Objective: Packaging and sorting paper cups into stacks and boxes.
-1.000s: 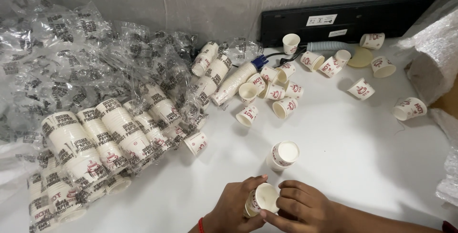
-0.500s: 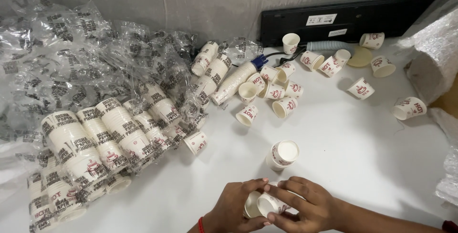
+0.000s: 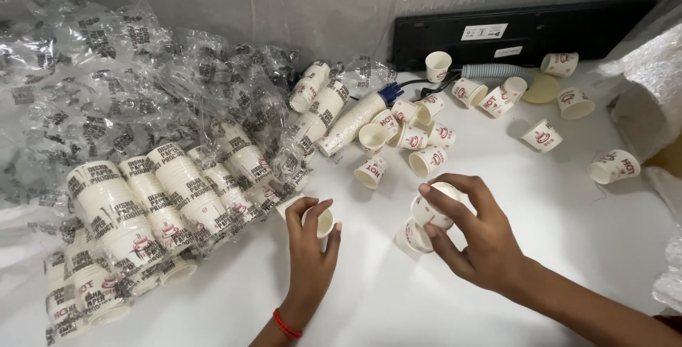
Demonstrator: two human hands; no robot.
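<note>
My left hand (image 3: 310, 247) grips a small white paper cup (image 3: 320, 222), its mouth tipped toward me, just above the white table (image 3: 540, 205). My right hand (image 3: 472, 237) holds a second paper cup (image 3: 428, 208) by its rim with fingertips, right over a standing cup (image 3: 414, 237) on the table. The two hands are a short way apart. Stacks of the same cups in clear plastic sleeves (image 3: 142, 212) lie to the left of my left hand.
Several loose cups (image 3: 408, 137) lie scattered at the table's middle and back right. Crumpled empty plastic wrappers (image 3: 106, 84) pile up at the left. A black device (image 3: 518, 31) with cables stands against the back wall. Bubble wrap (image 3: 650, 91) sits at the right edge.
My hands were together near the front edge pulling two nested cups apart. Now they are separated and further forward, one cup in each, the right one over the standing cup.
</note>
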